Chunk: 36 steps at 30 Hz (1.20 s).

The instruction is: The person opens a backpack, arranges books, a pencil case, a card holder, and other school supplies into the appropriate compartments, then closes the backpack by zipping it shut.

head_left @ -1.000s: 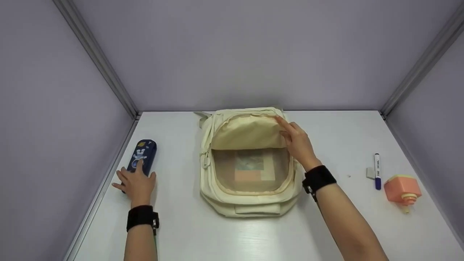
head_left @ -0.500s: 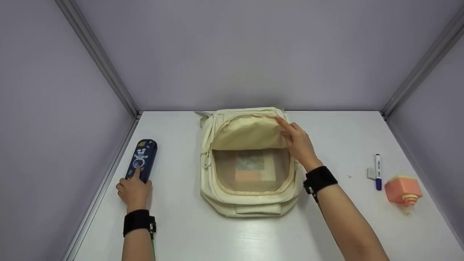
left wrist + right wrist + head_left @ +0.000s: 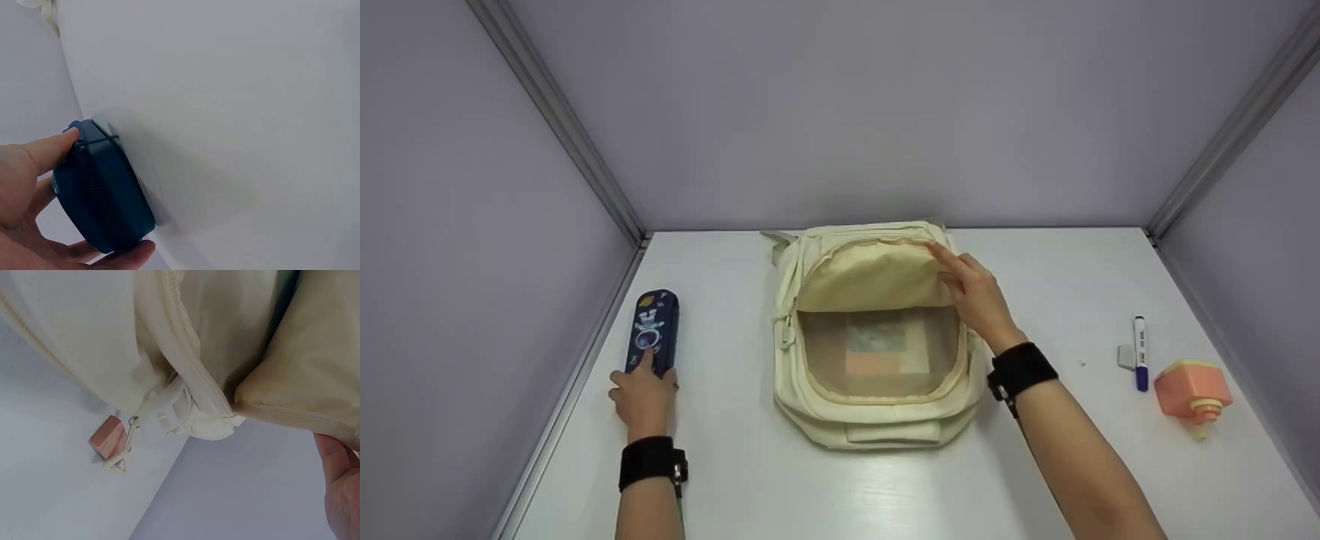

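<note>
On the left of the table lies a dark blue pencil case point(image 3: 664, 319) with an astronaut print. My left hand point(image 3: 643, 397) grips its near end, index finger stretched along the top. The left wrist view shows thumb and fingers on opposite sides of the zippered case point(image 3: 107, 191). In the middle lies a cream backpack point(image 3: 877, 412), its front compartment unzipped. My right hand point(image 3: 981, 300) pinches the edge of the raised flap point(image 3: 870, 277) at its upper right. Inside, a flat item with grey-green and orange patches point(image 3: 877, 337) shows. Most right fingers point(image 3: 333, 453) are behind the flap in the right wrist view.
At right lie a white marker with a blue cap point(image 3: 1141, 349), a small grey block point(image 3: 1125, 357) and an orange box-shaped item with a stepped knob point(image 3: 1192, 390). A pink block point(image 3: 109, 437) lies beside the backpack's zipper pull. Grey walls point(image 3: 885, 112) border the table.
My left hand, earlier spread over the pencil case, has drawn back and closed its fingers round the near end. The case has turned slightly straighter. My right hand stays at the flap.
</note>
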### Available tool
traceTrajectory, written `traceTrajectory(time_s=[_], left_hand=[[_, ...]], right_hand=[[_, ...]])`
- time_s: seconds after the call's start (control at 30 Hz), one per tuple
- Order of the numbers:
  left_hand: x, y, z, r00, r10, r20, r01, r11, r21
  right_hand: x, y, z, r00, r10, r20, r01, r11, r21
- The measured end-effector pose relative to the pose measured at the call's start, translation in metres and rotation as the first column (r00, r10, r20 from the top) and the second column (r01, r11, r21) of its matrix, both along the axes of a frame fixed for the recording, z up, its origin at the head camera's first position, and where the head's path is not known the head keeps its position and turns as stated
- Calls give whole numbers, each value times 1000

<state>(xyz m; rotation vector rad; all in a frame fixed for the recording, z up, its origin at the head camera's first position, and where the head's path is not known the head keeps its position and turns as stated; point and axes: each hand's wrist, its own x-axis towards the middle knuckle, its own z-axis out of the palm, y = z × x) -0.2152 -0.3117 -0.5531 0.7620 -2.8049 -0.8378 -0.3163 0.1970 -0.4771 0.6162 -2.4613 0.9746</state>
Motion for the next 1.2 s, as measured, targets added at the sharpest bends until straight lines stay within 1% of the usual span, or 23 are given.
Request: traceTrajectory(time_s=[0.17,0.3,0.4,0.5,0.63,0.77,0.87,0.97,1.1,1.13,1.2], left_hand=[[0,3,3,1000,16,-24,-16,1000,6],[-3,9,10,998,13,-60,-12,1000,7],[-6,17,19,992,-9,-127,9,1000,1],[-8,27,29,975,-51,-216,50,999,-13],[-9,42,46,936,-108,-336,100,994,-40],[-6,59,65,884,-170,-435,151,985,-79],[-2,72,80,847,-221,-483,193,975,-108],[4,84,93,818,-264,-511,241,964,-113],[9,98,105,779,-313,-544,329,942,-70],[10,101,107,766,-326,-554,357,933,-55],[12,106,110,735,-357,-577,421,907,-26]], right_hand=[[1,-1,1,1000,-5,21,5,1000,-7],[0,0,2,1000,-8,28,8,1000,-8],[-1,1,2,1000,-12,26,13,1000,-9],[-1,2,1,1000,-13,24,13,1000,-6],[-2,1,1,1000,-5,20,5,1000,-4],[-2,1,2,1000,8,3,-8,1000,0],[-2,1,3,1000,17,-15,-17,1000,12],[-3,1,5,1000,18,-14,-17,1000,20],[-5,1,8,1000,4,22,-4,1000,21],[-6,1,9,1000,1,31,-2,1000,23],[-6,1,10,999,-3,45,2,1000,25]])
